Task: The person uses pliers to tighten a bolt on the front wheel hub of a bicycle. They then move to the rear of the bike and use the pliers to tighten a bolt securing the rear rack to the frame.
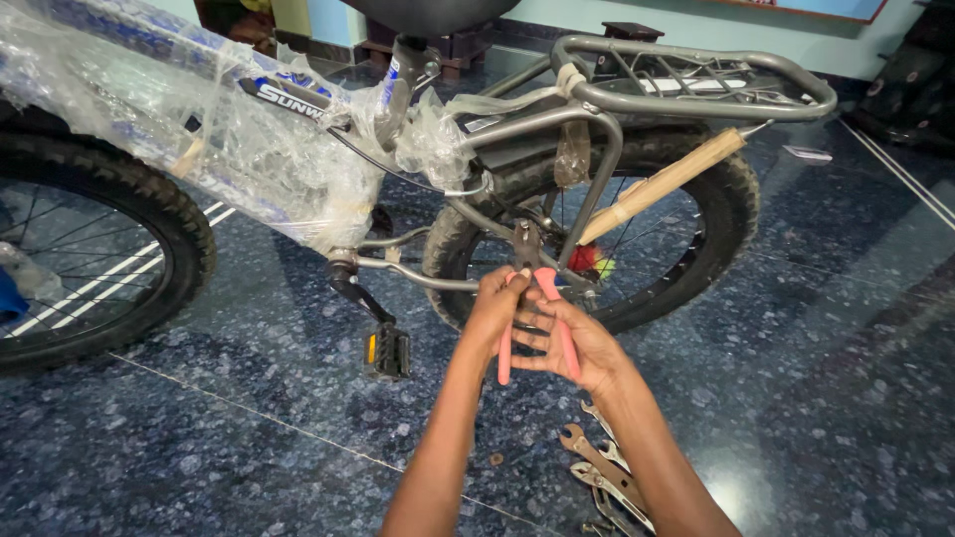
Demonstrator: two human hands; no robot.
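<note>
Both hands are working a pair of pink-handled pliers (532, 288) at the rear wheel (686, 234) of the bicycle, down where the grey frame stays meet the hub. The left hand (494, 310) is closing around the upper part of one handle, while the right hand (575, 343) is lying half open against the other, fingers spread along it rather than wrapped tight. The plier nose is pointing up into the frame near the axle; what it is biting I cannot make out, since the tip is lost against the spokes. To my eye this is the gripping stage, and whatever follows is calling for a firm squeeze and a steady tool. A few spanners (602, 472) are lying on the dark stone floor (199, 447) just beside the right forearm, and the pedal (387, 350) is hanging near the left.
</note>
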